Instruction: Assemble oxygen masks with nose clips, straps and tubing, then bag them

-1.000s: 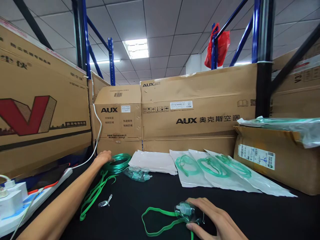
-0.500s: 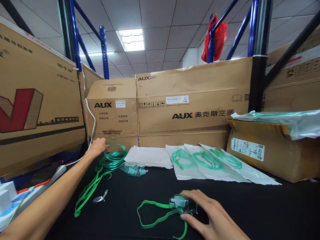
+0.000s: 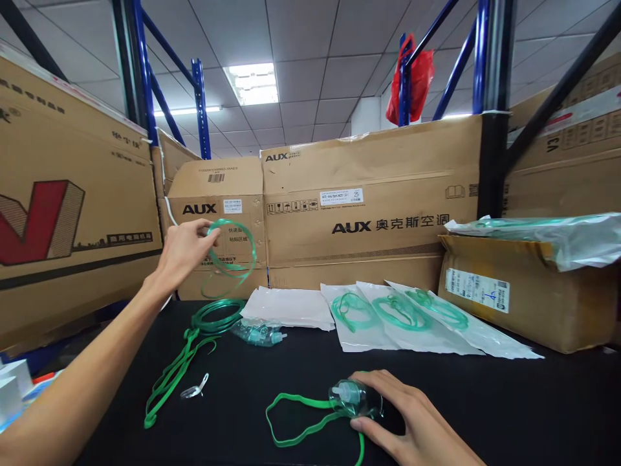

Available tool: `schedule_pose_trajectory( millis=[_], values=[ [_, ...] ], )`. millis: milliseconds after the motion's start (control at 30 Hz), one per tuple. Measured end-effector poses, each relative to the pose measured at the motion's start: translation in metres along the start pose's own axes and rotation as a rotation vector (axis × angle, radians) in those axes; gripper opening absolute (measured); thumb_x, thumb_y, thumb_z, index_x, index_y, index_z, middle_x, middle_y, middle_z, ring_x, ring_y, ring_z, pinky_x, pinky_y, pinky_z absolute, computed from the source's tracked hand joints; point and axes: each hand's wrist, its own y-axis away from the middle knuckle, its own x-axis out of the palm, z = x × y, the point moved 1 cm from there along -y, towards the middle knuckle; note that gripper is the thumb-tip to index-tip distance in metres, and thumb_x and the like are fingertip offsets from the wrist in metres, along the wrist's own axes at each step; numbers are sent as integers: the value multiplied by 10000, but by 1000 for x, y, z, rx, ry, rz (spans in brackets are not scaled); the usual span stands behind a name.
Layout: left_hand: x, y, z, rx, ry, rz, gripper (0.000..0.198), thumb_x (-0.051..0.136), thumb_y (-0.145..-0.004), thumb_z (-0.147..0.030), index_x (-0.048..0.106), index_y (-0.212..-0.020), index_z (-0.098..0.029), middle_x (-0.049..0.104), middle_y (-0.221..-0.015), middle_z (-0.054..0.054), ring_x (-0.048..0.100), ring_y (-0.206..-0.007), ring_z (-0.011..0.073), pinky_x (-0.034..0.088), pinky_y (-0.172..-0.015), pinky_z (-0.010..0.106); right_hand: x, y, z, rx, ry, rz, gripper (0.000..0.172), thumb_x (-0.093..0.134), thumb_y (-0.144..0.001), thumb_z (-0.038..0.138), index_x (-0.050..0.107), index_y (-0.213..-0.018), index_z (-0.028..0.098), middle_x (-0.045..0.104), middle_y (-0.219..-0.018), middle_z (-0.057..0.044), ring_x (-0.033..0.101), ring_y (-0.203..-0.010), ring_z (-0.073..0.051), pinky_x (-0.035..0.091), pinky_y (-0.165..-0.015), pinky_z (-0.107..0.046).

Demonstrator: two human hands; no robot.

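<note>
My left hand (image 3: 187, 249) is raised at the left, its fingers pinched on a coil of thin green tubing (image 3: 252, 249) that hangs in the air. Below it, more coiled tubing (image 3: 213, 317) lies on the black table, beside green elastic straps (image 3: 169, 382) and a clear mask (image 3: 259, 334). At the front, my right hand (image 3: 402, 411) has its thumb and fingers around another clear mask (image 3: 354, 396) resting on the table. A green strap (image 3: 301, 440) loops out from that mask to the left. A small clear clip-like piece (image 3: 195, 387) lies left of centre.
White paper sheets (image 3: 291, 307) and white pouches with green tubing (image 3: 402, 317) lie along the back. Behind them stand cardboard boxes (image 3: 369, 249). An open carton (image 3: 524, 298) with bagged items (image 3: 577, 239) is at the right. A power strip (image 3: 17, 388) sits far left.
My left hand has risen from the tubing pile with one coil in its fingers. The pile on the table is smaller. My right hand stays at the mask.
</note>
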Motion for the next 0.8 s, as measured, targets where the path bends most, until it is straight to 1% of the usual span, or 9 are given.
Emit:
schedule_pose_trajectory(
  millis=[100,200,267,333,400,467,533,667,800],
  values=[
    [-5,29,-32,49,176,42,349,557,-908,-473,741,-1013,-195,754,-756,-4,667,-557,172,520,-660,281,-9,1,0,44,1,-20,416,761,-823,459,735,-1223,348,728,-1267,-41,638,-1219,-345,485,-1074,-470],
    [-2,67,-57,84,331,143,368,544,-918,-511,712,-1003,-196,731,-756,-6,633,-495,145,511,-551,257,-26,0,-4,94,35,-47,418,779,-772,463,762,-1173,344,747,-1230,-51,654,-1184,-367,505,-1034,-472],
    [5,97,-69,81,448,271,369,532,-930,-522,686,-1030,-202,706,-742,-14,632,-474,145,499,-493,247,-42,-1,-13,115,72,-44,446,759,-760,485,763,-1177,323,759,-1213,-65,665,-1160,-382,509,-1019,-495],
    [16,128,-76,47,571,446,350,524,-947,-515,658,-1066,-215,685,-759,-22,646,-477,145,489,-489,244,-58,-1,-24,131,117,-28,487,727,-766,507,746,-1212,312,758,-1229,-68,666,-1162,-385,508,-1021,-509],
    [31,157,-75,18,573,591,328,507,-967,-491,644,-1093,-221,679,-830,-22,659,-474,133,485,-528,248,-73,1,-35,156,171,-27,515,706,-763,523,733,-1231,311,756,-1242,-65,662,-1182,-381,512,-1028,-501],
    [46,180,-67,22,457,693,315,499,-976,-460,652,-1106,-216,682,-894,-14,670,-477,127,496,-606,268,-87,3,-42,184,227,-39,521,697,-751,539,738,-1219,313,765,-1228,-64,668,-1184,-380,527,-1021,-486],
    [59,194,-54,74,306,736,318,511,-972,-450,679,-1112,-219,691,-970,11,695,-562,156,500,-711,313,-98,6,-42,199,273,-60,515,691,-743,550,748,-1192,306,779,-1197,-71,685,-1161,-386,549,-998,-481],
    [68,200,-34,132,121,709,379,519,-971,-481,702,-1190,-230,681,-1145,73,702,-867,270,468,-815,396,-110,5,-29,149,303,-144,468,683,-757,542,755,-1133,274,798,-1139,-82,725,-1075,-398,586,-927,-475],
    [69,194,-32,106,95,769,434,528,-963,-498,711,-1205,-188,691,-1135,102,681,-960,312,449,-862,436,-112,2,-12,113,266,-215,433,679,-771,551,745,-1103,282,798,-1133,-72,720,-1085,-398,588,-900,-470]
  ],
)
